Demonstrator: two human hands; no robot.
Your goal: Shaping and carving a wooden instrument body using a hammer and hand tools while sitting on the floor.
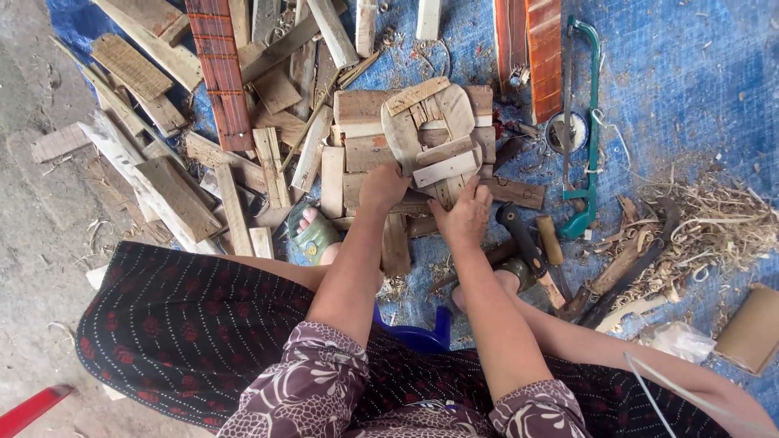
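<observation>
— Head view first: what takes up the most room?

— A blue tarp [690,89] spread over the floor, running from the far edge to the near right. On its left half lies a heap of wood offcuts [174,174], pale planks and short blocks piled across each other, with a reddish slatted board [221,73] lying on top at the far left. Grey concrete floor [32,243] shows left of the tarp.

— And in the middle?

— A rounded wooden piece [430,130] made of short slats fixed across a pale curved board. It stands tilted on a stack of flat blocks, just beyond both hands.

— The hands?

— The left hand [383,185] is closed on the near left edge of that piece, fingers curled under it. The right hand [464,217] is closed on its near right edge, thumb pressing a slat. Both touch the wood.

— What is on the right?

— A green-framed saw [586,122] lies lengthwise, well apart from the hands. Near right of it, a pile of curled wood shavings [714,223]. Between the saw and the right hand lie a black-handled tool [521,235] and a wooden-handled one [550,240], side by side. A round roll [565,132] sits against the saw frame.

— Anything near the person?

— A foot in a green sandal [315,235] left of the left forearm, and a blue stool [418,334] edge between the knees.
</observation>
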